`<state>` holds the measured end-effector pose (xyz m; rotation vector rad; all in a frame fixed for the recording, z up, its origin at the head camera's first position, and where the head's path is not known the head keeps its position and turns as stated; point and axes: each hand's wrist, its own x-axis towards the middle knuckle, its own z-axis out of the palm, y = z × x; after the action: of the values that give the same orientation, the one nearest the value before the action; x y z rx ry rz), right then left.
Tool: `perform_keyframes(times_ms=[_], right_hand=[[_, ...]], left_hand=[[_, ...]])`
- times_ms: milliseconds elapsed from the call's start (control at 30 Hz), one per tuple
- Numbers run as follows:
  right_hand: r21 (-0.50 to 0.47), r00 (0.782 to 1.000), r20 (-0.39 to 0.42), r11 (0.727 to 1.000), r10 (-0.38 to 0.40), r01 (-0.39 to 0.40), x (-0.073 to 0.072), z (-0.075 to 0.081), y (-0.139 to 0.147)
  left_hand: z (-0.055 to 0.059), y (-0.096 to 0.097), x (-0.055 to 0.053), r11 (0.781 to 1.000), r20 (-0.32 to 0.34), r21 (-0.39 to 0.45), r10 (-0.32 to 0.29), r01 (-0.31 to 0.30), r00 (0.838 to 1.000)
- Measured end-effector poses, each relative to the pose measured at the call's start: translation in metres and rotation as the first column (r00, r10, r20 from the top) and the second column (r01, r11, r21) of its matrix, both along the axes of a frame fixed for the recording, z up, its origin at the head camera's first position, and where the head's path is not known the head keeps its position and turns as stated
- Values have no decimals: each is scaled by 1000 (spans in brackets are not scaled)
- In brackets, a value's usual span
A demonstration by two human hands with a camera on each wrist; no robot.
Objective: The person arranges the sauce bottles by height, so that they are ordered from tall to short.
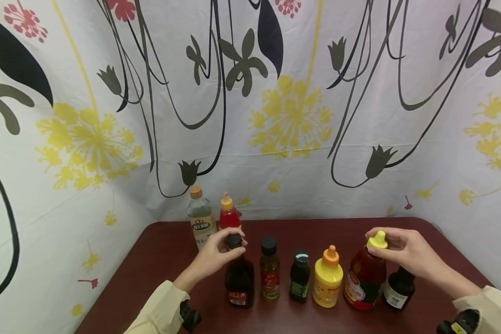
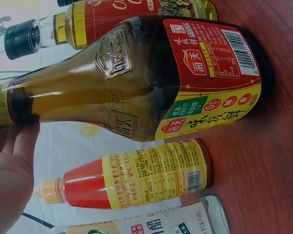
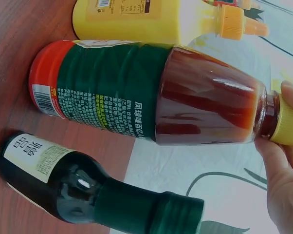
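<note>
With its thumb and fingers round the neck, my left hand (image 1: 214, 256) holds a dark soy sauce bottle (image 1: 239, 280) that stands upright on the table. The left wrist view shows this bottle (image 2: 151, 80) with its red and yellow label, the fingers at its neck. On the right, my right hand (image 1: 411, 253) pinches the yellow cap of a red sauce bottle (image 1: 364, 273). Its green label and red base appear on the sauce bottle (image 3: 151, 92) in the right wrist view. Close beside it, under the right hand, stands a small dark bottle (image 1: 398, 288).
Between the hands stand an oil bottle (image 1: 270, 271), a small green-capped bottle (image 1: 300, 277) and a yellow squeeze bottle (image 1: 328, 278). Behind the left hand are a clear vinegar bottle (image 1: 201, 218) and a red squeeze bottle (image 1: 228, 217). A patterned cloth (image 1: 292, 185) hangs behind the dark red table (image 1: 150, 273).
</note>
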<state>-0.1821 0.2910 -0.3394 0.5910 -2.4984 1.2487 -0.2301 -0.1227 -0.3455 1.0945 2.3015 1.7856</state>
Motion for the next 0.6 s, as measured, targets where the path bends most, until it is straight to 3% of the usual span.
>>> perform_keyframes(times_ms=[233,467,600], right_hand=[[-10,998,34,999,-46,47,-7,26,-2],[39,995,-33,995,-93,95,-21,59,-13],[56,994,-30,993,-105,106,-30,78,-25]], left_hand=[[-1,0,0,1000,-4,11,4,-3,1000],[-2,0,0,1000,-7,23,8,-8,1000],[-2,0,0,999,-10,32,8,-7,1000]])
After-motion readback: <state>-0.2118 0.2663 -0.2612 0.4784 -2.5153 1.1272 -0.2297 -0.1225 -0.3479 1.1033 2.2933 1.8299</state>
